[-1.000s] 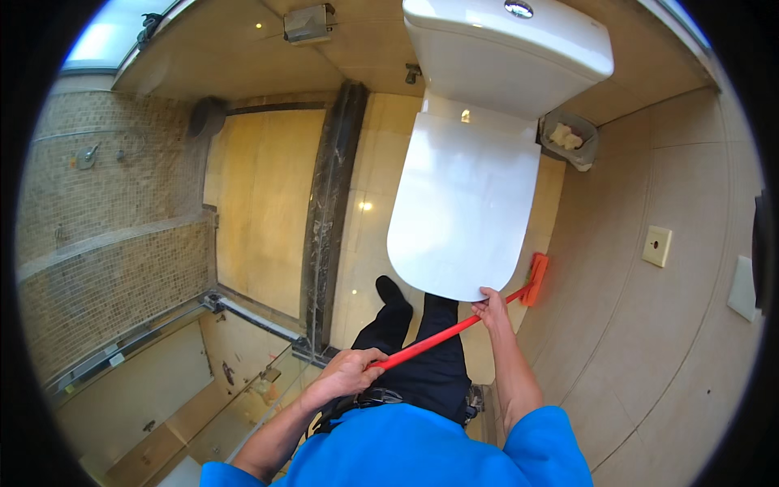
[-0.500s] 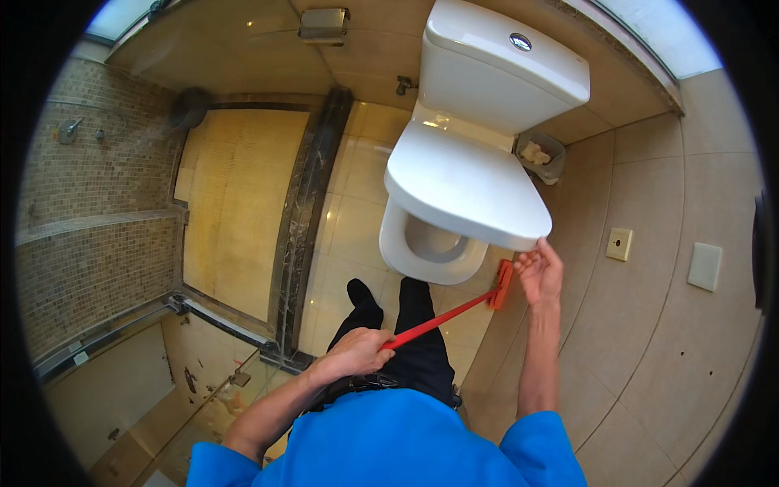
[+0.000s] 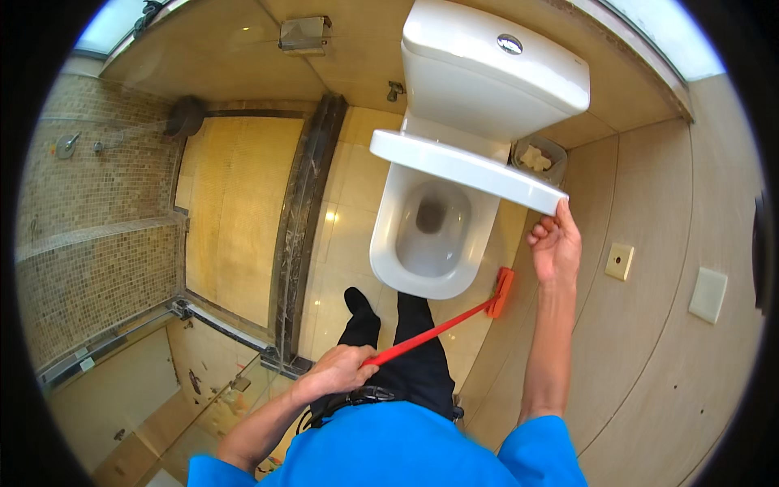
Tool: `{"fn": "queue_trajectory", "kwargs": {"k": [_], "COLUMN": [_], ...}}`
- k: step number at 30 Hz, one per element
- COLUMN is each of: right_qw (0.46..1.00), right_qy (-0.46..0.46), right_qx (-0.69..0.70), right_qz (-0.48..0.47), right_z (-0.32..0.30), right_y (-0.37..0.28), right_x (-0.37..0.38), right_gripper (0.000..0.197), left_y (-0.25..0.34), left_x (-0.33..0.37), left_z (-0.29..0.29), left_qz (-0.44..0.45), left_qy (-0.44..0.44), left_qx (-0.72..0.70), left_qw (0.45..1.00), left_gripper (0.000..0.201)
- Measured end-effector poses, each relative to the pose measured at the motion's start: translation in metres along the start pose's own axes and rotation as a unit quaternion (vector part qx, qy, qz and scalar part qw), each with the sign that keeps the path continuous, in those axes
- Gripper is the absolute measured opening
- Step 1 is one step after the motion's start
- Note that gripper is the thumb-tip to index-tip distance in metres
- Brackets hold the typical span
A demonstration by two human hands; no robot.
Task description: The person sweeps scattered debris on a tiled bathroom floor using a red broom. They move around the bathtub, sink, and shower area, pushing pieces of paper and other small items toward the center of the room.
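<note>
My left hand is closed around the end of the red handle of a floor brush. The handle slants across in front of my legs to an orange-red brush head low by the right wall. With its fingertips, my right hand grips the front right corner of the white toilet lid. That lid stands tilted up, its edge towards me. Below it the toilet bowl is uncovered; whether the seat is raised with the lid, I cannot tell.
A waste bin with crumpled paper stands between toilet and right wall. Behind the lid rises the cistern. On the left, a dark stone kerb borders the shower area. A paper holder and a small valve are on the back wall.
My right hand has moved up and away from me, swinging the lid higher and exposing the inside of the bowl. My left hand keeps the brush, shifted slightly left and down in view.
</note>
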State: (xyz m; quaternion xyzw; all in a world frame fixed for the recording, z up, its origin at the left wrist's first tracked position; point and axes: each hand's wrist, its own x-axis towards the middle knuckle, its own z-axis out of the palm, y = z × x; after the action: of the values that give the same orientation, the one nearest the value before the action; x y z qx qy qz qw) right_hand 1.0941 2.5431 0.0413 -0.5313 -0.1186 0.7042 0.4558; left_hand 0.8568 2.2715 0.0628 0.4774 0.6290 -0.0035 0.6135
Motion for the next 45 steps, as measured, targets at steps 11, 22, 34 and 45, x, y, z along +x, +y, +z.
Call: {"fn": "queue_trajectory", "kwargs": {"k": [11, 22, 34, 45], "right_qw": [1.000, 0.999, 0.997, 0.998], "right_qy": [-0.006, -0.029, -0.018, -0.032], "right_qx": [0.006, -0.004, 0.046, 0.047], "right_qz": [-0.016, -0.038, -0.052, -0.028], "right_z": [0.005, -0.018, -0.025, -0.055], "right_y": [-0.004, 0.027, 0.043, 0.069], "right_x": [0.002, -0.021, -0.025, -0.037], "right_gripper": [0.024, 0.025, 0.022, 0.018], "left_y": [0.015, 0.023, 0.006, -0.016], "left_x": [-0.003, 0.003, -0.003, -0.013], "left_z": [0.000, -0.008, -0.003, 0.013], "left_qz": [-0.049, -0.037, -0.003, 0.023], "left_qy": [0.003, -0.002, -0.005, 0.030], "left_qx": [-0.016, -0.011, -0.008, -0.014], "left_qw": [0.999, 0.999, 1.000, 0.999], "left_gripper": [0.031, 0.029, 0.034, 0.037]}}
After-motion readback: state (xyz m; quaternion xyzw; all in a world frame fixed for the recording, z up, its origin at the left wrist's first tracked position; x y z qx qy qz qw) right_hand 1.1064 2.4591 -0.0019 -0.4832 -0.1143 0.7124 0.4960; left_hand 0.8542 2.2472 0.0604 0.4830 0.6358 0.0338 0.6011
